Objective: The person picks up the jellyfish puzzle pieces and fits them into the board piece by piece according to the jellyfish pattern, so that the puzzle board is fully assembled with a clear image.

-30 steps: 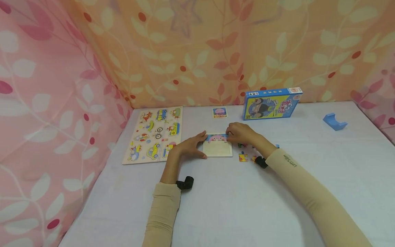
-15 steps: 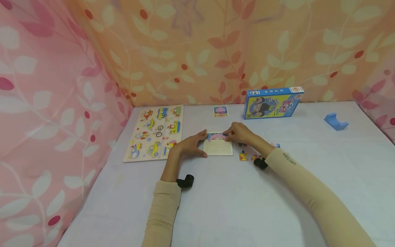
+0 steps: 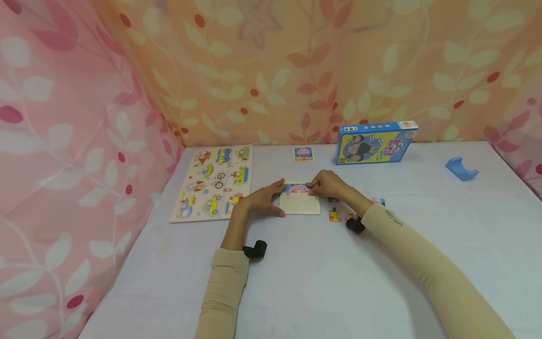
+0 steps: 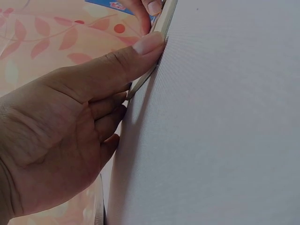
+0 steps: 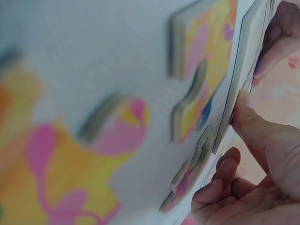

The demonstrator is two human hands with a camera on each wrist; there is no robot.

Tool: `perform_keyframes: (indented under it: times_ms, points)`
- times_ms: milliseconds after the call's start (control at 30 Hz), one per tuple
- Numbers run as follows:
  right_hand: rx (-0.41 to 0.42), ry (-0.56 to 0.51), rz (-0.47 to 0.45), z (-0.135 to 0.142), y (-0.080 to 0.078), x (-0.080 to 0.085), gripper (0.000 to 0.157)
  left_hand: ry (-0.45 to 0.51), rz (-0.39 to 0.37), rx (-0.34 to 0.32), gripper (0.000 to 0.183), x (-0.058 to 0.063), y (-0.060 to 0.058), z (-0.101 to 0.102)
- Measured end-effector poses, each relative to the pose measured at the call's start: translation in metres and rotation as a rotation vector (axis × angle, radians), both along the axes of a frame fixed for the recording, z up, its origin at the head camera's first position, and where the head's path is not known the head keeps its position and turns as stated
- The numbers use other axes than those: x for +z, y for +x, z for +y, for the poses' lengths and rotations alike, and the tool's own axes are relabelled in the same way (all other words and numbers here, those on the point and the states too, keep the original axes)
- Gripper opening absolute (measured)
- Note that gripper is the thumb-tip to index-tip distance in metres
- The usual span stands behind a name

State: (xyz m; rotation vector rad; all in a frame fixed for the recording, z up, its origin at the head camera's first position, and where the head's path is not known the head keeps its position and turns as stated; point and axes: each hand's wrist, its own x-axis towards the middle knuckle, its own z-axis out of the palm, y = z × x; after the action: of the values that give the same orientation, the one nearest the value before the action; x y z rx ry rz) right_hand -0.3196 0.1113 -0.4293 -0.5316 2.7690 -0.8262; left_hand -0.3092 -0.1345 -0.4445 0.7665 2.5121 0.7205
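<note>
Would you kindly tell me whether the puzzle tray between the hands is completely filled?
No, puzzle pieces fill only the far strip of the puzzle tray, whose near part is bare.

Saw board (image 3: 199,202) flat at left | noted box (image 3: 374,146) upright near curtain (image 3: 271,70) | spotted blue block (image 3: 459,172) well right of box

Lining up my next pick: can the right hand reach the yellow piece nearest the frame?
Probably yes: the yellow piece lies uncovered close to the right hand, which would first need to come away from the frame.
</note>
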Motion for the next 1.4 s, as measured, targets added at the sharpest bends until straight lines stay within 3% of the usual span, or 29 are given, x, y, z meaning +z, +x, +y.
perform_keyframes:
  times_ms: [400,733,1000,1400]
  points:
    - [0.002,-0.005,0.040,0.005,0.004,0.002,0.040,0.042,0.016,0.024,0.092,0.000,0.006,-0.004]
    - [-0.032,-0.028,0.090,0.051,0.014,0.003,0.036,0.020,0.016,0.026,0.090,0.002,0.008,-0.004]
    - [-0.045,0.027,0.032,0.079,0.030,0.006,0.051,0.028,0.003,0.014,0.091,-0.002,0.009,-0.004]
    - [0.049,0.068,0.070,0.076,0.038,-0.002,0.030,0.040,0.021,0.015,0.087,0.000,0.011,-0.004]
